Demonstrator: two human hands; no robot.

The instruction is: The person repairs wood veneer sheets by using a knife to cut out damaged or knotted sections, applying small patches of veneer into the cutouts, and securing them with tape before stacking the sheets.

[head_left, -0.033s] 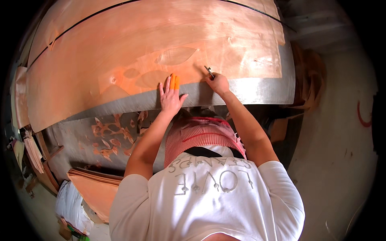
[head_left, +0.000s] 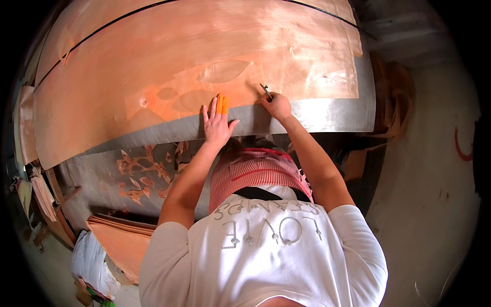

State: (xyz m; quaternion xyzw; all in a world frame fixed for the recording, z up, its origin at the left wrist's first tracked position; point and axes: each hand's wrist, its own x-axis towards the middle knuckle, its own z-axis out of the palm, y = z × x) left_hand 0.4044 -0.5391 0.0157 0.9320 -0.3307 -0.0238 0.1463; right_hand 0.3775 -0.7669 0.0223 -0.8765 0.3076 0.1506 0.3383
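A broad, thin orange-tan sheet with a smooth sheen covers most of a grey metal tabletop. Leaf-shaped patches of a duller tone show on it. My left hand lies flat at the sheet's near edge, fingers stretched out, orange covers on two of them. To its right, my right hand is closed around a slim, dark metal tool with a small knob near its upper end. The tool tilts up over the near part of the sheet; whether its lower end touches is hidden by the hand.
A dark strip crosses the sheet's far side. Below the tabletop, a lower grey surface carries several leaf-shaped cut pieces. Stacked tan sheets and a white bag stand at lower left. Brown scraps hang at right.
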